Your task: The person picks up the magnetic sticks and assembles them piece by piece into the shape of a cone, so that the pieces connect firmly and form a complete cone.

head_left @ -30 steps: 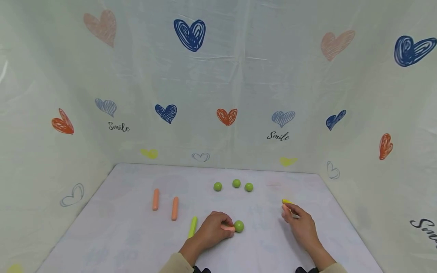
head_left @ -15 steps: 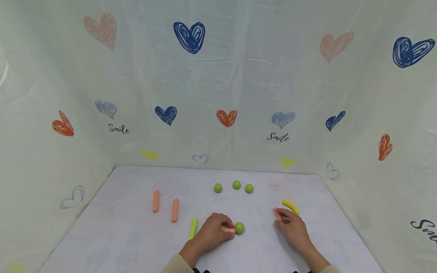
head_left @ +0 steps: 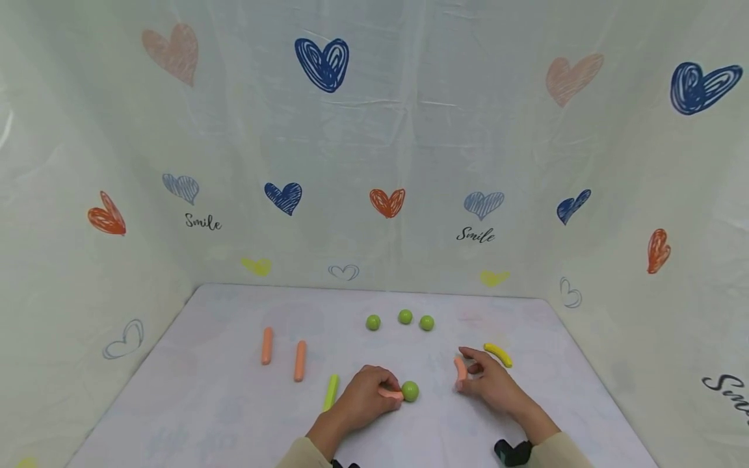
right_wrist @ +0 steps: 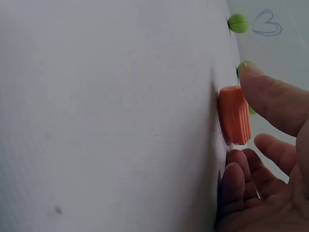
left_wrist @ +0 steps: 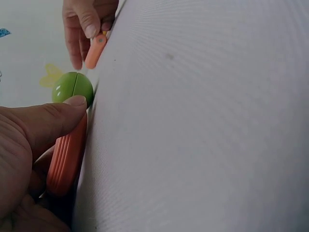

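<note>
Low at the middle of the table, my left hand [head_left: 365, 395] holds a curved orange piece with ridges [left_wrist: 66, 162] between thumb and fingers. A glossy green ball [head_left: 410, 391] with a seam sits right at that piece's end, my left thumb tip against it in the left wrist view. To the right, my right hand [head_left: 490, 382] has its fingers spread around a second curved orange ridged piece [right_wrist: 234, 115]. The right thumb is at this piece, while the index finger reaches out past it, apart from it. Just beyond the right hand lies a curved yellow piece [head_left: 498, 355].
Three green balls [head_left: 405, 316] sit toward the back of the white table [head_left: 222, 403]. Two straight orange sticks [head_left: 300, 361] lie on the left. A yellow-green stick [head_left: 331, 392] lies beside my left wrist, partly hidden. A heart-printed curtain [head_left: 351, 143] surrounds the table.
My right hand has moved left with the orange piece, away from the yellow piece, and its fingers have spread from their pinch. The left hand has stayed in place.
</note>
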The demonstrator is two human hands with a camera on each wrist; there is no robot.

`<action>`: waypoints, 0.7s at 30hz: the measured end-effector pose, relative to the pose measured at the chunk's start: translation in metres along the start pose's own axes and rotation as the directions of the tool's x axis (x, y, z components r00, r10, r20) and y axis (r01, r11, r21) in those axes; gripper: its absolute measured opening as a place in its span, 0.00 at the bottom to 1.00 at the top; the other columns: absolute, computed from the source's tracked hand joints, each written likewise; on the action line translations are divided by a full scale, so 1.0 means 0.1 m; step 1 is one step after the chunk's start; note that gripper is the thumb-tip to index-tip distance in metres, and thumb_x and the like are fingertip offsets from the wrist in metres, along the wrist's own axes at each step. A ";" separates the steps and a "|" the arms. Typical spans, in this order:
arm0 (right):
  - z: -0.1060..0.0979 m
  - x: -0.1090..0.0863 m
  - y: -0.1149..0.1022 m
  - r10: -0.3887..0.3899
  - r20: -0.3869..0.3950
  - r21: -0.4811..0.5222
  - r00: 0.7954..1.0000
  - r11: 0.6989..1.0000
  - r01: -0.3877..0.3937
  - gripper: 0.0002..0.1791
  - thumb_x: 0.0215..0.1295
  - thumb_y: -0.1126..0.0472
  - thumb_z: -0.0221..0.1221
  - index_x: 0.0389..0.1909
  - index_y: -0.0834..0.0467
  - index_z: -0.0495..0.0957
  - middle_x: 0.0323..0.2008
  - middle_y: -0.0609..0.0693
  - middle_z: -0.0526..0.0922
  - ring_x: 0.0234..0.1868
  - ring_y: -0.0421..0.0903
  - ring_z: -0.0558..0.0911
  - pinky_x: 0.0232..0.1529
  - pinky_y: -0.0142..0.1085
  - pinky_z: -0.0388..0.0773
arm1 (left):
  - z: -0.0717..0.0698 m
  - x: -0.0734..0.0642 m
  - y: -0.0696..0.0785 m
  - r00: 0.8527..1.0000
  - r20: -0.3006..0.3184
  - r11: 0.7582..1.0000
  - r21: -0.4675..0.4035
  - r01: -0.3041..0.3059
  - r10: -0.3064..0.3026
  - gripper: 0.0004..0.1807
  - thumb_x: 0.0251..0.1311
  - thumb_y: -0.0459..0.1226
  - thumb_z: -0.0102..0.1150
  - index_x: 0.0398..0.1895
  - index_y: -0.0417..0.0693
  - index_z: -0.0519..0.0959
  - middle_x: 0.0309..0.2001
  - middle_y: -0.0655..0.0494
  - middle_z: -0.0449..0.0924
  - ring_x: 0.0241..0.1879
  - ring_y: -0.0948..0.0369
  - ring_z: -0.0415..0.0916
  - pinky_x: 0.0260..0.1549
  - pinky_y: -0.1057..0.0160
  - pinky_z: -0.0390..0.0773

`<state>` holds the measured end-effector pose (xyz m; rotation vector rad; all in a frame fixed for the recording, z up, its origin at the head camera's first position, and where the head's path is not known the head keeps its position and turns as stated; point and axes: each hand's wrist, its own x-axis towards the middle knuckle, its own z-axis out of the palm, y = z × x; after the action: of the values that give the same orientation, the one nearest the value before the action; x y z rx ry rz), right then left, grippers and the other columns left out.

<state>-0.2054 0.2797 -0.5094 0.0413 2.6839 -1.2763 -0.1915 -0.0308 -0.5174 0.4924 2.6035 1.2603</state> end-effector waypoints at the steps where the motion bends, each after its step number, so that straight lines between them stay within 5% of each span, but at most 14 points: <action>1: -0.02 0.01 0.01 -0.010 0.031 -0.003 0.999 1.000 0.010 0.47 0.54 0.55 0.80 0.76 0.54 0.71 0.60 0.52 0.78 0.52 0.48 0.75 0.45 0.37 0.74 | 0.00 0.00 0.00 1.000 0.001 1.000 0.000 0.004 -0.004 0.10 0.57 0.44 0.79 0.35 0.63 0.84 0.41 0.70 0.80 0.47 0.65 0.73 0.49 0.59 0.75; 9: -0.09 0.08 0.05 -0.075 0.145 -0.027 0.987 0.996 0.080 0.47 0.55 0.56 0.80 0.75 0.58 0.71 0.47 0.51 0.76 0.47 0.48 0.72 0.40 0.32 0.71 | -0.01 0.01 -0.02 1.000 0.006 1.000 0.000 0.013 -0.013 0.09 0.57 0.44 0.79 0.35 0.63 0.85 0.43 0.69 0.81 0.48 0.65 0.73 0.51 0.57 0.75; 21: 0.01 0.06 0.07 -0.065 0.021 -0.086 0.998 0.994 0.066 0.44 0.52 0.59 0.81 0.70 0.60 0.74 0.47 0.48 0.78 0.43 0.44 0.73 0.41 0.32 0.70 | 0.01 0.02 -0.02 1.000 0.002 1.000 -0.004 0.008 -0.008 0.09 0.58 0.44 0.79 0.36 0.64 0.85 0.42 0.70 0.80 0.47 0.66 0.73 0.49 0.60 0.75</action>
<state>-0.2101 0.2830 -0.5158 -0.0700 2.7427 -1.1703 -0.1934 -0.0306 -0.5197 0.4816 2.5987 1.2617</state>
